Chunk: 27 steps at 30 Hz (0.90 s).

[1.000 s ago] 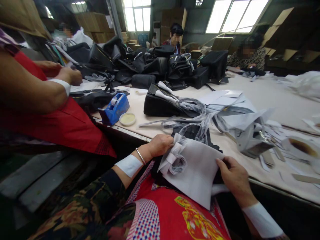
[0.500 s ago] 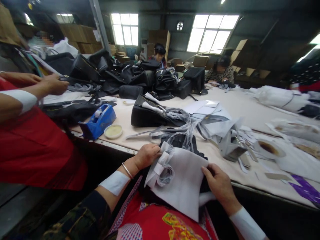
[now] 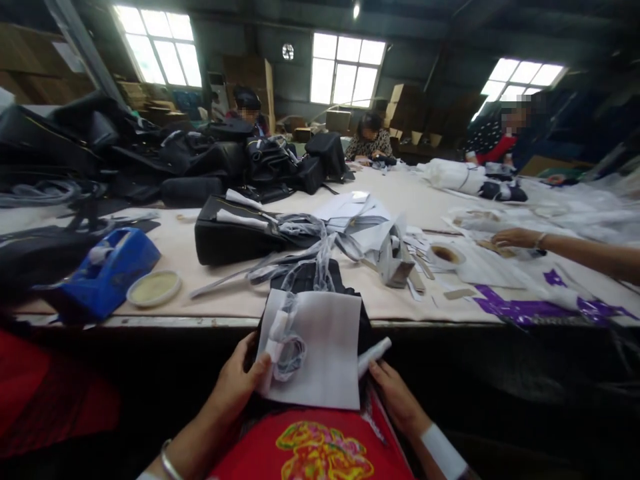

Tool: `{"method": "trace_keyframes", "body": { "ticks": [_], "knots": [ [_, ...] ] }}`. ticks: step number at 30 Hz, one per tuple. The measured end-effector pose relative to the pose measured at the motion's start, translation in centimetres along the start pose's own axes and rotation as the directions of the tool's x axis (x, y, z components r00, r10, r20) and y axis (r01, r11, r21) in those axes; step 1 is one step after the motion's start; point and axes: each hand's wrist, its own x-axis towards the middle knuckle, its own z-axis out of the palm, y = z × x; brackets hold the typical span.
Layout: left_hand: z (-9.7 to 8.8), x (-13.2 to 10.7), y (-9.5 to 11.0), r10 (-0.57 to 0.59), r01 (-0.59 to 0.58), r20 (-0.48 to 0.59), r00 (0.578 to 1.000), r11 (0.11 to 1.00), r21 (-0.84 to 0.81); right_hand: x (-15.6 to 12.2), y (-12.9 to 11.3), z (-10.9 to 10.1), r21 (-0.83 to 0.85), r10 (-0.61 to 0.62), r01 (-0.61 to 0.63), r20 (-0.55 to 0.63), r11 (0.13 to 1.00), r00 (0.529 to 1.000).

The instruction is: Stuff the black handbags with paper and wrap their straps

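Note:
A black bag [image 3: 367,313] leans from my lap against the table edge, its front covered by a white foam sheet [image 3: 325,347]. On the sheet lies a coiled strap in clear plastic [image 3: 290,357], bound with white wrap. My left hand [image 3: 243,373] grips the bag's left side, thumb over the sheet's edge and fingers mostly behind. At the right side, my right hand [image 3: 395,393] holds the bag beside a white-wrapped roll [image 3: 375,357], its thumb touching the roll; its other fingers are partly hidden. Plastic-wrapped straps [image 3: 325,257] run from the bag's top onto the table.
Another black bag [image 3: 225,240] lies ahead. A blue tape dispenser [image 3: 107,267] and round dish [image 3: 154,289] stand left, a grey metal dispenser [image 3: 395,260] right. Black bags [image 3: 200,157] are piled behind. A co-worker's hand [image 3: 515,238] reaches in from the right.
My view has swung right. My right hand has moved from the sheet's upper corner down to the wrapped roll; my left hand has slid lower along the side. The sheet now lies straighter.

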Motion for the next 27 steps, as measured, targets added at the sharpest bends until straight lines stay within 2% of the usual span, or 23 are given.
{"method": "trace_keyframes", "body": {
  "ticks": [2,4,6,8,11,15,17,21,23,24,26,27],
  "knots": [
    [0.1,-0.3,0.1,0.019,-0.013,0.083,0.996,0.998,-0.063,0.3,-0.5,1.5,0.195,0.005,-0.013,0.043,0.981,0.999],
    [-0.3,-0.6,0.9,0.032,-0.025,0.130,0.991,0.998,-0.054,0.2,-1.4,2.6,0.239,0.016,-0.025,0.040,0.971,0.999],
    [-1.0,-1.0,2.1,0.026,-0.019,0.137,0.990,0.999,-0.050,-0.4,-2.4,3.2,0.195,-0.011,0.007,0.021,0.981,1.000],
    [-2.0,-1.4,3.7,0.003,0.010,0.113,0.994,0.994,-0.110,-1.4,-4.0,3.6,0.096,-0.096,0.096,-0.010,0.991,0.995],
    [-4.1,-1.6,6.5,-0.059,0.081,0.105,0.993,0.972,-0.222,-3.2,-7.6,4.4,-0.040,-0.233,0.232,-0.032,0.972,0.972],
    [-6.6,-1.0,9.3,-0.095,0.118,0.119,0.988,0.970,-0.210,-4.3,-11.5,6.2,-0.063,-0.271,0.269,-0.016,0.961,0.963],
    [-7.0,-0.5,9.0,-0.113,0.124,0.077,0.991,0.980,-0.156,-3.8,-11.6,7.3,-0.033,-0.214,0.213,-0.015,0.976,0.977],
    [-6.3,0.1,5.4,-0.107,0.109,-0.055,0.993,0.994,0.032,-1.5,-9.2,9.1,0.003,-0.105,0.106,-0.006,0.994,0.994],
    [-6.4,-0.2,4.4,-0.018,0.044,-0.132,0.991,0.979,0.197,-0.6,-8.3,9.7,-0.055,-0.129,0.127,-0.031,0.990,0.991],
    [-6.5,-0.3,4.6,0.067,-0.011,-0.179,0.982,0.954,0.298,-0.3,-8.2,9.9,-0.087,-0.143,0.139,-0.043,0.986,0.989],
    [-6.7,-0.4,6.4,0.320,-0.179,-0.215,0.923,0.849,0.497,0.0,-8.5,10.1,-0.134,-0.163,0.153,-0.062,0.979,0.985],
    [-6.4,-0.2,8.0,0.462,-0.286,-0.184,0.868,0.766,0.576,0.0,-8.9,10.2,-0.152,-0.163,0.151,-0.067,0.977,0.984]
  ]
}}
